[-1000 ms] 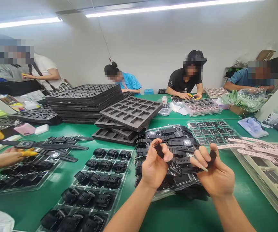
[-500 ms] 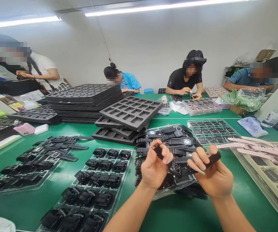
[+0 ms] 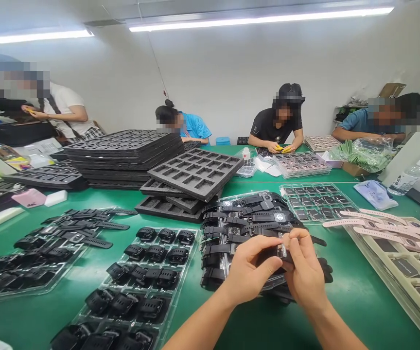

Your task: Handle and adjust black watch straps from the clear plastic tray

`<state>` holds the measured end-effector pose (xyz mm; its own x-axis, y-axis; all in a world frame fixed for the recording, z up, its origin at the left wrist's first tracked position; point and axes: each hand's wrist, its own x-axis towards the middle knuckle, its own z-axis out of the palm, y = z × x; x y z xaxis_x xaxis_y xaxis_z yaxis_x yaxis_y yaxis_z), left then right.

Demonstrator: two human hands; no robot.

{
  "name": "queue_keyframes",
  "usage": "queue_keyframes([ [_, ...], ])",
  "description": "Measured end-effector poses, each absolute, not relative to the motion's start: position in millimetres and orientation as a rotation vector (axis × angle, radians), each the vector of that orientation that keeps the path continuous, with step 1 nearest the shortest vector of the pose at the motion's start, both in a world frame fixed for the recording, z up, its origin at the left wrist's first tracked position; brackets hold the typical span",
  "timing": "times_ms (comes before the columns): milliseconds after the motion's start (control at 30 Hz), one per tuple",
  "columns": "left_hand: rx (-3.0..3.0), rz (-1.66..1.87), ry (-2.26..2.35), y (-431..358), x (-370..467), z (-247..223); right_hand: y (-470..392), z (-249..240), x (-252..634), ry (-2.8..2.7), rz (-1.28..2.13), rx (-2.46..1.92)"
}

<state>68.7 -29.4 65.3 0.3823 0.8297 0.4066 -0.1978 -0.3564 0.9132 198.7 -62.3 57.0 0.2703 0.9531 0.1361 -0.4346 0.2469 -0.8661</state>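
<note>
My left hand [image 3: 248, 270] and my right hand [image 3: 307, 272] come together in front of me, both closed on one black watch [image 3: 283, 253]. Thumb and fingers of each hand pinch its strap near a shiny metal part, probably the buckle; the fingers cover most of the watch. Just beyond and below them, a clear tray is covered with black watches [image 3: 248, 214] whose straps lie stretched out flat. To the left, another clear plastic tray [image 3: 186, 282] holds rows of black watches [image 3: 155, 253] with their straps closed into loops.
Black foam trays [image 3: 195, 170] are stacked behind. Another tray of black watches [image 3: 49, 253] lies far left. Pink-strapped watches [image 3: 395, 226] sit on a pale tray at right, near a water bottle [image 3: 409, 177]. Several people work across the green table [image 3: 356, 301].
My hands have moved from apart to together, bringing the two strap ends of the watch to meet. The view has shifted slightly. The co-worker in black has lowered their hands.
</note>
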Motion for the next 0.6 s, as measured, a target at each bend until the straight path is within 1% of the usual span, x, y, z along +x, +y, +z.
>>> queue_keyframes([
  [67,1.548,1.184,0.578,-29,69,66,-61,57,198,-0.761,1.109,-0.757],
  [167,1.551,1.155,0.567,-30,70,70,-61,55,197,-0.75,1.092,-0.806],
  [400,1.57,1.131,0.64,-33,76,73,-62,45,191,-0.83,0.836,-0.975],
  [533,1.522,1.152,0.691,-32,78,74,-65,46,188,-0.812,0.857,-0.957],
  [600,1.482,1.149,0.687,-31,76,77,-66,50,193,-0.918,0.862,-0.961],
])
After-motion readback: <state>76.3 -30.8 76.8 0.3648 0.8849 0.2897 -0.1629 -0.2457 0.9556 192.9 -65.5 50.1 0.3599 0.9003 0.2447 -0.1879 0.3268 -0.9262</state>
